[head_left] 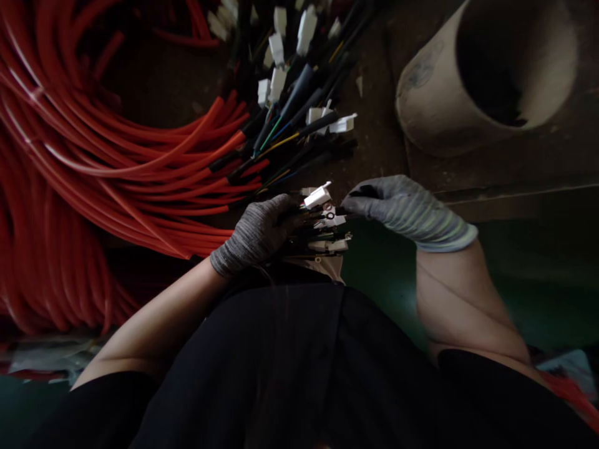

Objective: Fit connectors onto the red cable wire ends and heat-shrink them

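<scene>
My left hand, in a grey knit glove, is closed around the wire ends of an orange-red cable bundle. A white connector sticks out just past its fingertips, with a small ring terminal beside it. More white connectors lie below, close to my body. My right hand, in a grey striped glove, is to the right of these ends. Its thumb and fingers are pinched together near the ring terminal; what lies between them is too dark to make out.
Thick coils of orange-red cable fill the left side. Beyond my left hand, several white connectors stand on dark wires. A large cardboard tube lies at the upper right on the brown worktop, whose edge runs below it.
</scene>
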Tool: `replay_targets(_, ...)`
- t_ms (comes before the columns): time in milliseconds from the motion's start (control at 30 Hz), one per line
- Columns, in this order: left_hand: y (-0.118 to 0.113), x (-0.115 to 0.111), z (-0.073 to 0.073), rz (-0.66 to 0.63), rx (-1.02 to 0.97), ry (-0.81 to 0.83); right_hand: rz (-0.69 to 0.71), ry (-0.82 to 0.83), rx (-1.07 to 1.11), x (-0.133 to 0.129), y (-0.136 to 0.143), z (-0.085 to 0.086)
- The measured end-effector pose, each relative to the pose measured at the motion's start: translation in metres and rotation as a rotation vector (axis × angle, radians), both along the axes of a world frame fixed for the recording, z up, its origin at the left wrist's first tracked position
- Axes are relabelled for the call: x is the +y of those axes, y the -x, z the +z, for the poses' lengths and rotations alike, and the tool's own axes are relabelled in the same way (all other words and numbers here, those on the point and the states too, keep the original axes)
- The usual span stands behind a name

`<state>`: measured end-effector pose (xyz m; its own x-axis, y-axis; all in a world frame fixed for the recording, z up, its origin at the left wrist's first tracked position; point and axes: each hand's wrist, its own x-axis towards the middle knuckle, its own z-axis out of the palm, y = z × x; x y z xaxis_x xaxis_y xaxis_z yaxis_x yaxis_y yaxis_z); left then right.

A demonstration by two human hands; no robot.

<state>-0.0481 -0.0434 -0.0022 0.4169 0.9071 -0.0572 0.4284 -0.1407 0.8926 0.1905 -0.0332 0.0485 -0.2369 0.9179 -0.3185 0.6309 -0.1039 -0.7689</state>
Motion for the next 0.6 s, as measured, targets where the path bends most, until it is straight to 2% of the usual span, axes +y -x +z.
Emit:
replay_targets(67, 0.000, 0.000, 0.001, 0.003, -0.001, -0.001, -0.010, 0.000, 0.001, 0.000, -0.001, 0.000)
replay_targets(233, 0.000, 0.000, -0.001, -0.003, 0.031, -0.050, 0.067, 0.005, 0.059, 0.000, 0.005, -0.007)
replay_targets(400, -0.001, -0.001, -0.001, -0.002, 0.019, -0.043, -0.002, 0.017, 0.021, 0.000, -0.003, -0.009)
replay_targets(600, -0.002, -0.001, -0.002, 0.001, 0.025, -0.073, 0.041, -0.037, 0.064, -0.003, 0.008, -0.010)
